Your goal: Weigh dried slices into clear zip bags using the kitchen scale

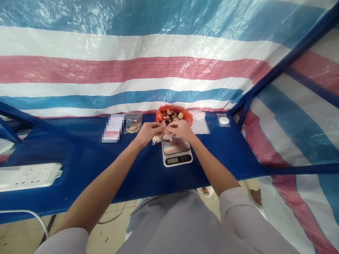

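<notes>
My left hand (150,133) and my right hand (181,129) are close together, fingers pinched on the top of a small clear plastic bag (156,140). Pale pieces show in the bag's lower part, left of the kitchen scale (177,150). The hands are above the back of the scale, whose small display looks dark grey and unreadable. Right behind them, an open red plastic bag (173,114) holds brown and pale sliced dried pieces, perhaps mushrooms. My fingertips partly hide the small bag's opening.
A filled clear bag (134,123) and a blurred-out white item (113,127) lie to the left. Clear empty bags (200,122) and a small packet with a white disc (224,120) lie right. A white power strip (30,176) sits front left. Striped sheeting (132,70) walls the blue table (87,155).
</notes>
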`<action>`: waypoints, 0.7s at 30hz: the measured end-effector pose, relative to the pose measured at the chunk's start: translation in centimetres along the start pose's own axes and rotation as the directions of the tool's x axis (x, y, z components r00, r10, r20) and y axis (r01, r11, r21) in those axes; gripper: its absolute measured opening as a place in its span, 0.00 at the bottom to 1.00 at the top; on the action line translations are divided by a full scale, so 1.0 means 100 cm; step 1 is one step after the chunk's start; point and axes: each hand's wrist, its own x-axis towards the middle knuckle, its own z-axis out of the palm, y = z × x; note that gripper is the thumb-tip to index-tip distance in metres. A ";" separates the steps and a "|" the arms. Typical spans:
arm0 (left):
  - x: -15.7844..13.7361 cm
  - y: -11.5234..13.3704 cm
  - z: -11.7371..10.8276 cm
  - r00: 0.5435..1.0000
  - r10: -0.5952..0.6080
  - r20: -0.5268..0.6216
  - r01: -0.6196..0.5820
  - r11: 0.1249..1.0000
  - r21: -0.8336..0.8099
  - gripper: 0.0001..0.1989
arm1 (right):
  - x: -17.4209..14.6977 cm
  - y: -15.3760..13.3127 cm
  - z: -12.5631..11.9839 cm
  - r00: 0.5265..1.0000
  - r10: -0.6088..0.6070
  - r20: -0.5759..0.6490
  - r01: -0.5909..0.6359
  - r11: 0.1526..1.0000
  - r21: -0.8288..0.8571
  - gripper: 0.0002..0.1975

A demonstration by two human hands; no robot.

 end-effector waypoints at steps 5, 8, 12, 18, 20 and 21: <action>0.002 0.001 -0.002 1.000 0.017 0.021 -0.018 0.999 0.041 0.23 | 0.000 -0.002 -0.001 1.000 0.007 -0.023 -0.007 1.000 -0.027 0.06; 0.002 0.001 -0.004 0.998 0.046 0.041 -0.049 0.995 0.082 0.20 | 0.000 -0.003 -0.002 1.000 0.015 -0.021 -0.016 0.999 -0.038 0.06; 0.002 0.002 -0.005 0.998 0.051 0.035 -0.055 0.990 0.132 0.17 | 0.001 0.000 0.000 0.999 0.027 -0.031 -0.029 0.998 -0.058 0.06; 0.002 0.004 -0.004 0.999 0.039 0.019 -0.041 0.987 0.158 0.18 | 0.003 -0.001 0.003 0.997 0.019 -0.080 -0.027 0.994 -0.102 0.05; 0.003 0.004 -0.007 0.999 0.037 0.012 -0.039 0.982 0.187 0.19 | 0.003 -0.003 0.000 0.993 0.027 -0.114 -0.040 0.993 -0.114 0.05; 0.002 0.004 -0.009 0.999 0.039 0.004 -0.039 0.978 0.203 0.20 | 0.003 -0.004 -0.002 0.991 0.040 -0.128 -0.054 0.993 -0.107 0.06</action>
